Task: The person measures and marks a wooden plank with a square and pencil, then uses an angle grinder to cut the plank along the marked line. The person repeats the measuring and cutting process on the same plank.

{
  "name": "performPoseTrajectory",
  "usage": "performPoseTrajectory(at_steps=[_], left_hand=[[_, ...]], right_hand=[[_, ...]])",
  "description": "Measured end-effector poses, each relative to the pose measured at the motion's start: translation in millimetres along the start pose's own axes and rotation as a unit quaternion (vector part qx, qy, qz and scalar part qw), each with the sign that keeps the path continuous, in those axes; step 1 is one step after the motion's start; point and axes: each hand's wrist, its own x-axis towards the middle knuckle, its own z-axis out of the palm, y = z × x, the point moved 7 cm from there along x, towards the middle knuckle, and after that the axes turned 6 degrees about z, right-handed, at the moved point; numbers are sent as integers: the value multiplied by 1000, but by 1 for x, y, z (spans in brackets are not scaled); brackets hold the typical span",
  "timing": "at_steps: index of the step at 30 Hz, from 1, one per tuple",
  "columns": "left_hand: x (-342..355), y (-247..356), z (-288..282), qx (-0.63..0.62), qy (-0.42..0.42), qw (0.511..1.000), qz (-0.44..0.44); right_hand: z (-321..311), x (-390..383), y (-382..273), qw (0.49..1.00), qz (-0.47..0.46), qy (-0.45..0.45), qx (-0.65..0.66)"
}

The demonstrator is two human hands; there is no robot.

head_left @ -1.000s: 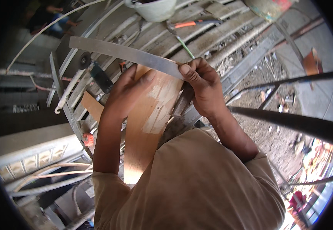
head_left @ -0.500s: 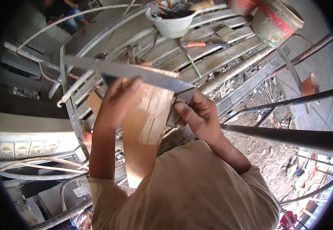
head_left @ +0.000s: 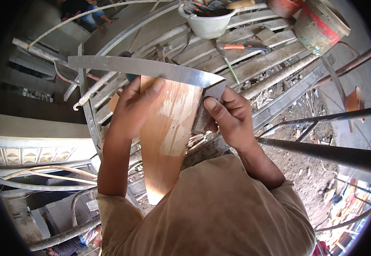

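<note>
A long steel blade (head_left: 145, 67) lies crosswise over the far end of a pale wooden board (head_left: 162, 143) with white patches. My left hand (head_left: 132, 106) is closed round the board's left edge, thumb on its face just below the blade. My right hand (head_left: 232, 121) pinches a darker flat metal piece (head_left: 212, 94) that meets the blade's right end beside the board's right edge; I cannot tell whether the two are joined. A teal power tool (head_left: 130, 77) is mostly hidden behind the blade and board.
A slatted platform (head_left: 262, 59) holds a white tub of tools (head_left: 205, 25), a hammer (head_left: 243, 47), a green rod (head_left: 231, 70) and two buckets (head_left: 320, 36). Dark metal bars (head_left: 317, 147) cross debris-strewn ground at right. A seated person (head_left: 93, 15) is at far upper left.
My right hand has moved down from the blade's end onto the darker metal piece. The blade's right end now lies flatter and further right. The view has shifted, showing more of the platform.
</note>
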Motion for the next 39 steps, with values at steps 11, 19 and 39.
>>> performPoseTrajectory(at_steps=[11,19,39], left_hand=[[-13,4,-11,15,36,999,11],[-29,28,-17,11,62,996,70],[-20,5,-15,-6,44,999,-29]], right_hand=[[13,11,-3,998,-42,-28,-48],[30,5,-19,996,-46,-73,-24],[28,7,6,996,53,-70,-31]])
